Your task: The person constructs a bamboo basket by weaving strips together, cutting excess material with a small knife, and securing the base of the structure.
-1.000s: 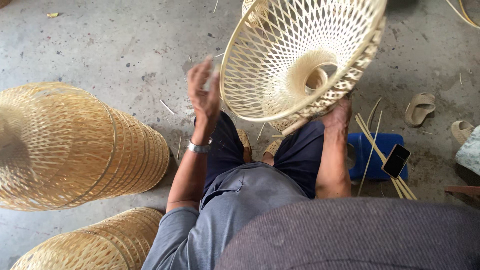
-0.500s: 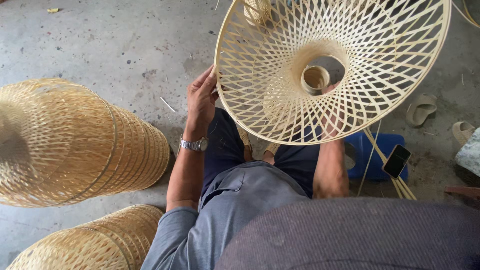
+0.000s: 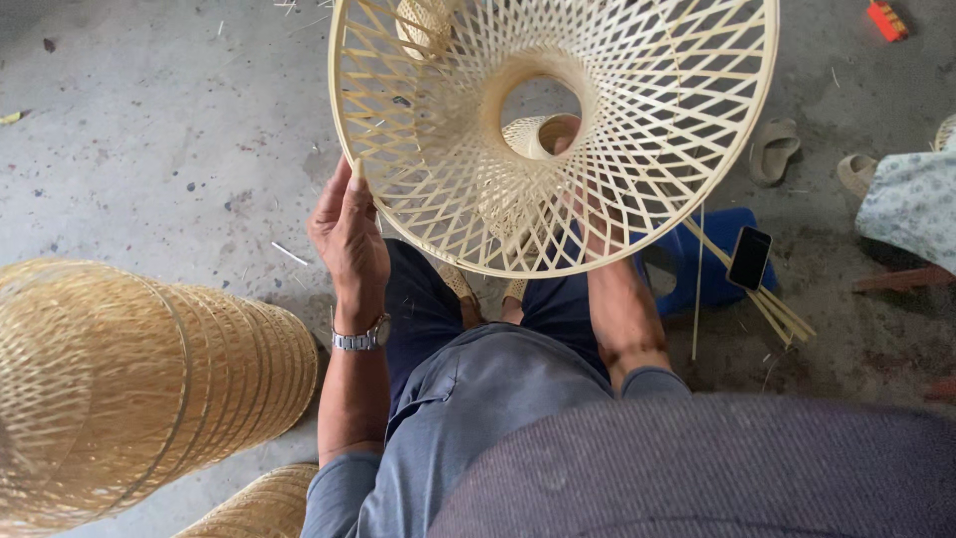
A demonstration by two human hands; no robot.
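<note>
I hold up a wide cone-shaped lattice frame (image 3: 637,110) woven of pale bamboo strips, its open mouth turned toward me and a round hole at its centre. My left hand (image 3: 349,234), with a metal watch on the wrist, grips the frame's lower left rim. My right hand (image 3: 588,214) reaches up behind the lattice, seen through the weave, and holds the frame near its centre ring. I sit over my knees in dark trousers and a grey shirt.
A stack of finished woven bamboo cones (image 3: 129,384) lies on the concrete floor at the left, another one (image 3: 259,503) below it. A blue stool (image 3: 712,264) with a phone (image 3: 749,257) and bamboo strips (image 3: 772,309) is at the right. Sandals (image 3: 775,147) and another person's patterned clothing (image 3: 911,204) are far right.
The frame has tipped so that its open mouth faces me and fills more of the view. My left hand went from open in the air to gripping the rim.
</note>
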